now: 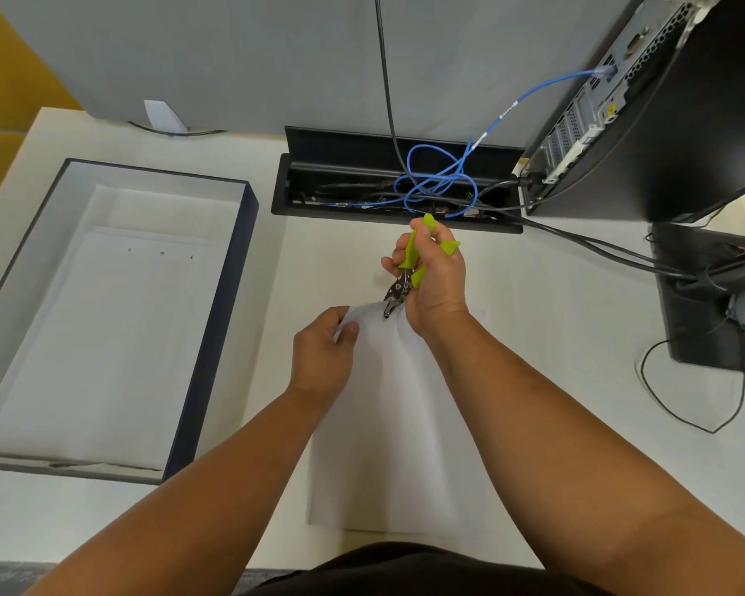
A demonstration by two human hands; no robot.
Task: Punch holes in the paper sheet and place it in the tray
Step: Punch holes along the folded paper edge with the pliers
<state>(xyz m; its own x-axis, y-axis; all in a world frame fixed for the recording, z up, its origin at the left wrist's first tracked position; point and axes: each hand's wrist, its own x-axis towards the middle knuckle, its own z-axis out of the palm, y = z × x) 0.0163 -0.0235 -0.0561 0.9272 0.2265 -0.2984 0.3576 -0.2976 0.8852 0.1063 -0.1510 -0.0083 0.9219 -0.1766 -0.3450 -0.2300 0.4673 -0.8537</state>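
Paper sheet: a white paper sheet [388,423] lies over the near edge of the desk [534,337], its far end lifted between the two hands.
Left hand: the left hand [323,359] pinches the far left corner of the paper sheet, thumb on top and fingers curled beneath.
Right hand: the right hand [435,277] is clenched around the green handles of the hole punch [401,286], just beyond the paper sheet's far edge.
Hole punch: its metal head points down and meets the far edge of the paper sheet, just right of the left hand's thumb; whether the jaws have bitten through cannot be told.
Tray: a dark-walled tray [211,337] sits well left of the paper sheet, and holds white sheets, the top one showing three small holes near its far end.
Cable well: an open black cable well [302,195] with a tangled blue cable [435,174] lies beyond the paper sheet.
Computer tower: stands far right of the paper sheet [611,101].
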